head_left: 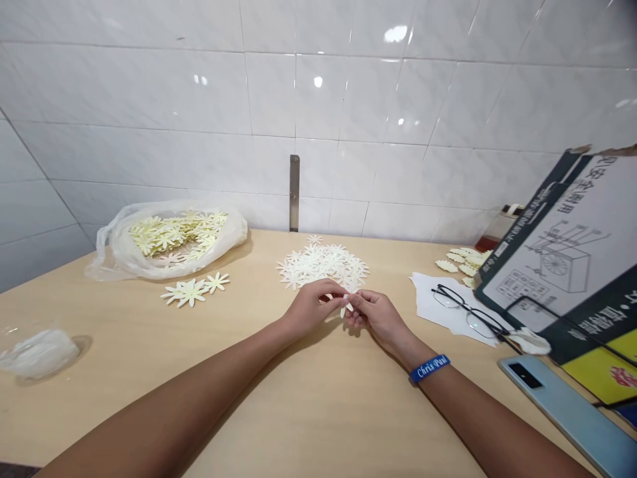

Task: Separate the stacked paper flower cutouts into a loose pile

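My left hand and my right hand meet over the middle of the table, fingertips nearly touching. Between them is a small white flower-shaped cutout, pinched by both hands, its petals partly hidden by the fingers. Just beyond my hands lies a heap of white flower cutouts. A few pale yellow flower cutouts rest on the table to the left. Behind those, a clear plastic bag lies open, with many yellowish flower cutouts inside.
At the right, eyeglasses lie on white paper, near a light blue phone and a leaning printed box. Pale oval cutouts sit by a jar of dark liquid. A crumpled plastic bag lies far left. Behind stands a tiled wall.
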Motion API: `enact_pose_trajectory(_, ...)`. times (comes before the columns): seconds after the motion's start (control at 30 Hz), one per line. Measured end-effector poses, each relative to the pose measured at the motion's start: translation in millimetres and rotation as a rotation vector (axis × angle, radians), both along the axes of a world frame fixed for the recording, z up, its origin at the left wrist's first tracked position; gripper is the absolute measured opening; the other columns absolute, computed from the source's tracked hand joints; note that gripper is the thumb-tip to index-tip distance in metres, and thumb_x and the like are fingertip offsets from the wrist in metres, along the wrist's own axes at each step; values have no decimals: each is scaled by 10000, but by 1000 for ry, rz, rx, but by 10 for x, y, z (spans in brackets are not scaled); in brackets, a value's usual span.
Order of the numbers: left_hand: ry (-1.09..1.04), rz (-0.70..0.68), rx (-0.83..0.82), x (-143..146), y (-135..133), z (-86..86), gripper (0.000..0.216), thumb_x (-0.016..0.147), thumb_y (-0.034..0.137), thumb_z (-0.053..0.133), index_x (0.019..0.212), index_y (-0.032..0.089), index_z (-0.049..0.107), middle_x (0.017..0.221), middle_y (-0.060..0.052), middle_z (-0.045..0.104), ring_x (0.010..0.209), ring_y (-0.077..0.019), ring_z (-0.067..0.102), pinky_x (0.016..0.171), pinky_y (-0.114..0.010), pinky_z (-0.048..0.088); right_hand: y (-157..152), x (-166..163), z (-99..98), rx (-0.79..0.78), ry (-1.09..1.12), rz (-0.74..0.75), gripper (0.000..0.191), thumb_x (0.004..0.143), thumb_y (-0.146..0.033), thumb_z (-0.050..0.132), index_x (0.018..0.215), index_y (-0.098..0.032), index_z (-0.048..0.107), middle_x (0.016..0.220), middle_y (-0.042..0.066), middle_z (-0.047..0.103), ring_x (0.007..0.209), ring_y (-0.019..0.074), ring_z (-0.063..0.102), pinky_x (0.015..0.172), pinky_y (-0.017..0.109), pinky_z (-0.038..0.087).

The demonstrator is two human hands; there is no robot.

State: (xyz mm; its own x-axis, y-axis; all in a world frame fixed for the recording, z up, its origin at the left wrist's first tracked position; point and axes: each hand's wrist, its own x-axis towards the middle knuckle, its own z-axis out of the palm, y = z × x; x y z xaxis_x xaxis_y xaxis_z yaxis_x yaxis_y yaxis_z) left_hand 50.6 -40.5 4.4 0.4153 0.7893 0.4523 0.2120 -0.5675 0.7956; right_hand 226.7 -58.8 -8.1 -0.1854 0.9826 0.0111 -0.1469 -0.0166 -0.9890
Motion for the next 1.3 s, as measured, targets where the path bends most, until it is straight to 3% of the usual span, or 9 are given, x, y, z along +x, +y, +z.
enact_pose_trajectory(0.17, -157, 52, -143, -2, 27, 15, 168, 790, 291, 653, 857, 149, 712, 867, -72, 675, 810, -173, 619, 714, -261, 489, 9, -8, 14, -64, 112, 97, 298, 648, -393, 824, 776, -154, 699, 792, 60, 728, 692, 132, 672, 658, 239, 532)
enact_pose_trajectory(0.33, -162, 15, -263, 3, 36, 15, 182, 791, 299, 642, 793, 132, 713, 831, -70, 687, 784, -172, 606, 715, -269, 471, 37, 7, -16, -62, 36, 17, 336, 633, -443, 821, 685, -145, 677, 673, 42, 707, 561, 111, 642, 550, 216, 508)
enact_pose_trajectory(0.43, -154, -62, -329, 17, 12, 7, 230, 789, 343, 655, 869, 139, 724, 900, -81, 694, 801, -177, 612, 719, -281, 489, 33, 15, -19, -46, -9, -50, 378, 617, -484, 815, 621, -147, 643, 573, 26, 667, 460, 102, 594, 443, 205, 451)
enact_pose_trajectory(0.57, -92, -92, -274, 41, -23, -3, 227, 760, 296, 693, 948, 176, 736, 1011, -83, 676, 897, -190, 623, 761, -281, 502, 12, 15, -11, -37, -53, -75, 416, 636, -514, 790, 555, -155, 597, 456, -6, 587, 350, 80, 495, 345, 198, 358)
enact_pose_trajectory(0.7, -106, 1, -165, 25, 9, -15, 148, 752, 258, 697, 868, 183, 749, 948, -70, 658, 831, -169, 628, 726, -270, 516, 11, 8, -6, -30, 26, 44, 347, 644, -463, 805, 703, -145, 679, 630, 37, 689, 530, 115, 625, 500, 218, 491)
enact_pose_trajectory(0.8, -111, -7, -167, -2, 56, -39, 134, 755, 260, 692, 850, 187, 750, 937, -66, 654, 800, -162, 630, 710, -275, 530, 19, 13, -3, -46, 48, 84, 335, 638, -436, 819, 742, -148, 681, 705, 50, 717, 614, 131, 666, 584, 233, 523)
enact_pose_trajectory(1.0, -111, -114, -239, 14, 47, -68, 192, 743, 269, 702, 908, 183, 747, 941, -69, 677, 829, -175, 635, 726, -290, 540, 3, 29, 13, -25, -16, 41, 396, 662, -504, 781, 613, -143, 623, 564, 25, 653, 456, 100, 585, 446, 209, 433)
enact_pose_trajectory(1.17, -225, -51, -418, 43, 36, -29, 213, 702, 307, 737, 830, 136, 734, 737, -49, 681, 699, -152, 617, 732, -317, 529, -2, -1, 14, -8, 13, 61, 385, 676, -496, 770, 620, -145, 624, 566, 8, 626, 444, 75, 524, 439, 203, 401)
enact_pose_trajectory(1.3, -377, 70, -493, 8, 100, -6, 249, 638, 316, 781, 791, 129, 719, 745, -34, 662, 696, -136, 593, 736, -314, 528, 17, 5, 18, 27, 18, 79, 322, 681, -441, 771, 688, -163, 609, 632, -1, 624, 492, 82, 523, 456, 211, 397)
